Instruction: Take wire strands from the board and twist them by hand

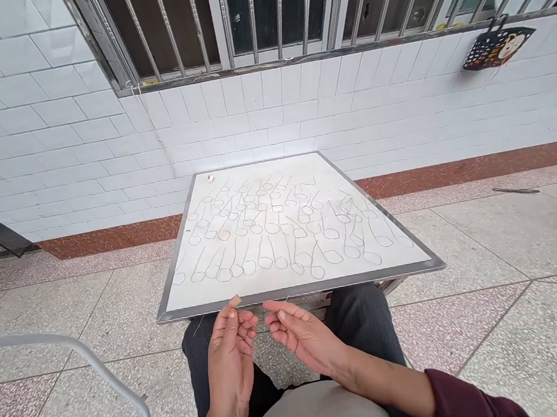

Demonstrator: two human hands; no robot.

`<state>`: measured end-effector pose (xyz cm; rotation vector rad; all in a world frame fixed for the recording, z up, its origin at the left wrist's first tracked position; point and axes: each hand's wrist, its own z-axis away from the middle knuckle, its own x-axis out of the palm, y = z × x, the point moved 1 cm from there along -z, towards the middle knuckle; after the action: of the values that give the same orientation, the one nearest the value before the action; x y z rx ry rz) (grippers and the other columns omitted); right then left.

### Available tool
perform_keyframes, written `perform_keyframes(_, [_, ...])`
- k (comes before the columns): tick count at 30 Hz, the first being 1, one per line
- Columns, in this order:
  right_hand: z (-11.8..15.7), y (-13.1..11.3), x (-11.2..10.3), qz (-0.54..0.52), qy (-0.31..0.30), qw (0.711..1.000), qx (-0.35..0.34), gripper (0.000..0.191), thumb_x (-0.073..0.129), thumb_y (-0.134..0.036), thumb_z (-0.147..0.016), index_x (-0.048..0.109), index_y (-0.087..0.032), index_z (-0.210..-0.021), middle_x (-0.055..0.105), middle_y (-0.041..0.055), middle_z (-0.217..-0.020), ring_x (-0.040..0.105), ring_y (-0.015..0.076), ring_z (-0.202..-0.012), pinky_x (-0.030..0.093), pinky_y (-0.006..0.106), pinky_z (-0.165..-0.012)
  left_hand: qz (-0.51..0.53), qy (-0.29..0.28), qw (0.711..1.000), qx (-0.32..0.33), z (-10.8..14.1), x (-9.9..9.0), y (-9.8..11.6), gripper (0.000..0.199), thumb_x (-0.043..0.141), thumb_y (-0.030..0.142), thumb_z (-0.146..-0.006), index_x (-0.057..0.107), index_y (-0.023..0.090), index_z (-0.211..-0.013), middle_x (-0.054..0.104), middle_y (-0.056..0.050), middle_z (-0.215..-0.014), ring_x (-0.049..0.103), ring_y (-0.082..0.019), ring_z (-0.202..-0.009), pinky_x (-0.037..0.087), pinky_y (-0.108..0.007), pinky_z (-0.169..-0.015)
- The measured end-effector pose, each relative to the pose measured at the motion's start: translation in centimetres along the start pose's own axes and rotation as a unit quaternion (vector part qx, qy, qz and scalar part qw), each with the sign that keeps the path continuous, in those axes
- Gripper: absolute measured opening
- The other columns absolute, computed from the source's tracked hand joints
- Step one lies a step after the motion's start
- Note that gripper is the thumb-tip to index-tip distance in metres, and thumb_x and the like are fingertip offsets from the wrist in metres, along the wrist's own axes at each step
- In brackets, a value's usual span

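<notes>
My left hand and my right hand are raised close together just in front of the board's near edge. A fine pale thread sticks out from the left hand's fingers, which are pinched on it. A tan bandage wraps one left fingertip. The right hand's fingers curl loosely, with a thin strand near them; its grip is unclear. A white board with a metal frame rests on my lap. Several rows of thin looped threads lie across it.
A small white-and-red object sits at the board's far corner. Dark trousers show under the board. A pale metal chair frame curves at the left. Beyond are a tiled wall, a barred window, and a hanging basket.
</notes>
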<state>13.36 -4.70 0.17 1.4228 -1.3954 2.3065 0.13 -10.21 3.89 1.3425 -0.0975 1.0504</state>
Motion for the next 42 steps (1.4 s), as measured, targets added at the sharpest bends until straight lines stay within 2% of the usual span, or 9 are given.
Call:
perform_keyframes(5, [0.0,-0.7,0.5,0.015,0.000,0.999,-0.029,0.027,0.078,-0.041,-0.080,0.068,-0.025,-0.100,0.064,-0.0010,-0.079,0.052,0.0085,-0.066,0.042,0.023,-0.068,-0.012,0.005,1.000,0.004,0.3,0.0,0.2,0.040,0.088,0.039,-0.066,0.068,0.016,-0.092,0.072,-0.003,-0.080,0.067,-0.014,-0.067,0.049,-0.020,-0.056])
perform_keyframes(9, [0.1,-1.4,0.3,0.061,0.018,0.996,-0.061,0.022,0.073,-0.042,-0.083,0.062,-0.025,-0.091,0.058,-0.0035,-0.074,0.045,0.0086,-0.061,0.037,0.023,-0.063,-0.091,-0.068,0.993,0.010,0.8,0.3,0.3,0.033,0.081,0.043,-0.074,0.067,0.016,-0.087,0.065,0.001,-0.062,0.067,-0.016,-0.067,0.044,-0.021,-0.055])
perform_keyframes(12, [0.3,-2.0,-0.1,0.181,0.026,0.978,-0.097,0.021,0.064,-0.045,-0.089,0.065,-0.025,-0.097,0.056,-0.0036,-0.072,0.045,0.0098,-0.061,0.038,0.024,-0.063,-0.177,-0.126,0.976,-0.009,1.0,0.3,0.8,0.032,0.074,0.047,-0.080,0.067,0.016,-0.083,0.064,0.000,-0.058,0.068,-0.019,-0.070,0.044,-0.024,-0.060])
perform_keyframes(18, [0.9,-3.0,-0.5,0.471,0.003,0.858,-0.206,0.023,0.052,-0.032,-0.096,0.069,-0.028,-0.112,0.066,0.0009,-0.085,0.058,0.0142,-0.072,0.046,0.028,-0.067,-0.255,-0.206,0.944,-0.039,1.5,0.1,1.7,0.035,0.065,0.049,-0.087,0.067,0.016,-0.075,0.068,-0.004,-0.066,0.068,-0.021,-0.079,0.046,-0.026,-0.067])
perform_keyframes(22, [1.0,-3.0,-0.5,0.571,-0.062,0.765,-0.292,0.027,0.049,-0.024,-0.098,0.067,-0.029,-0.118,0.072,0.0036,-0.099,0.063,0.0167,-0.086,0.050,0.031,-0.076,-0.295,-0.216,0.930,-0.050,1.4,-0.1,1.8,0.036,0.061,0.050,-0.089,0.067,0.017,-0.078,0.068,-0.003,-0.062,0.068,-0.020,-0.073,0.044,-0.024,-0.061])
perform_keyframes(25, [1.1,-2.8,-0.7,0.633,-0.083,0.708,-0.301,0.029,0.045,-0.023,-0.100,0.066,-0.027,-0.120,0.070,0.0040,-0.088,0.059,0.0161,-0.076,0.049,0.029,-0.069,-0.317,-0.211,0.922,-0.067,1.0,-0.3,1.7,0.037,0.061,0.052,-0.088,0.069,0.016,-0.083,0.069,-0.004,-0.060,0.070,-0.022,-0.072,0.044,-0.024,-0.060])
perform_keyframes(34, [1.9,-2.3,-0.3,0.735,-0.072,0.593,-0.322,0.034,0.041,-0.022,-0.100,0.068,-0.025,-0.120,0.054,0.0029,-0.073,0.050,0.0157,-0.066,0.041,0.027,-0.058,-0.366,-0.198,0.903,-0.107,0.5,-1.1,1.5,0.042,0.067,0.057,-0.080,0.068,0.015,-0.077,0.071,-0.006,-0.059,0.071,-0.024,-0.070,0.048,-0.026,-0.059])
perform_keyframes(37, [1.8,-1.7,-0.8,0.738,-0.062,0.578,-0.343,0.032,0.044,-0.022,-0.099,0.068,-0.024,-0.119,0.056,0.0031,-0.074,0.051,0.0161,-0.067,0.042,0.028,-0.058,-0.374,-0.202,0.898,-0.117,0.5,-1.1,1.4,0.042,0.066,0.058,-0.080,0.067,0.016,-0.075,0.071,-0.006,-0.060,0.072,-0.024,-0.072,0.047,-0.025,-0.057])
perform_keyframes(42, [1.3,-1.2,-1.8,0.711,-0.051,0.624,-0.320,0.031,0.042,-0.022,-0.100,0.070,-0.026,-0.113,0.061,0.0033,-0.075,0.054,0.0161,-0.065,0.045,0.027,-0.056,-0.373,-0.211,0.894,-0.133,0.4,-1.1,1.1,0.040,0.062,0.056,-0.085,0.065,0.017,-0.079,0.071,-0.005,-0.059,0.072,-0.024,-0.075,0.048,-0.024,-0.058])
